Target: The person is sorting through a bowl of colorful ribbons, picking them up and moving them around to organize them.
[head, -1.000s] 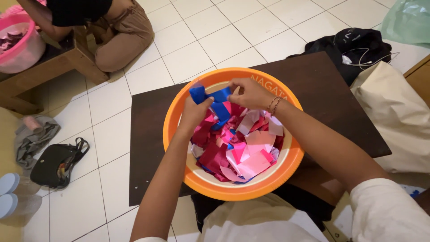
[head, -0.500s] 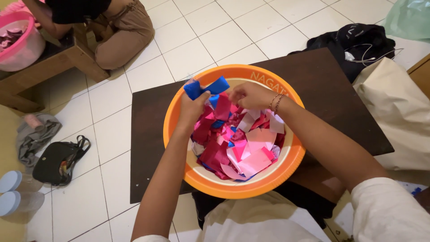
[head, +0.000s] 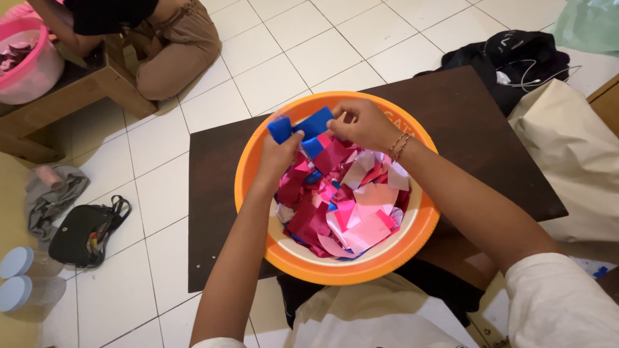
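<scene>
Dark table (head: 477, 129) | round orange basin (head: 258, 174) | both hands (head: 278, 151) (head: 361, 122) pinch blue paper strip (head: 308, 127)

Upper left of the frame, a person (head: 161, 38) sits cross-legged on the white tile floor (head: 309, 45), beside a low wooden stool (head: 84, 87) carrying a pink basin (head: 29, 64). Left edge: grey cloth (head: 55, 196), just below it a black bag (head: 87, 229), and two blue-lidded jars (head: 16, 277) at lower left. Upper right, black clothing (head: 516, 61) with a white cable (head: 535, 74), a beige sack (head: 574, 148) beneath, green plastic (head: 590, 26) in the corner.
</scene>
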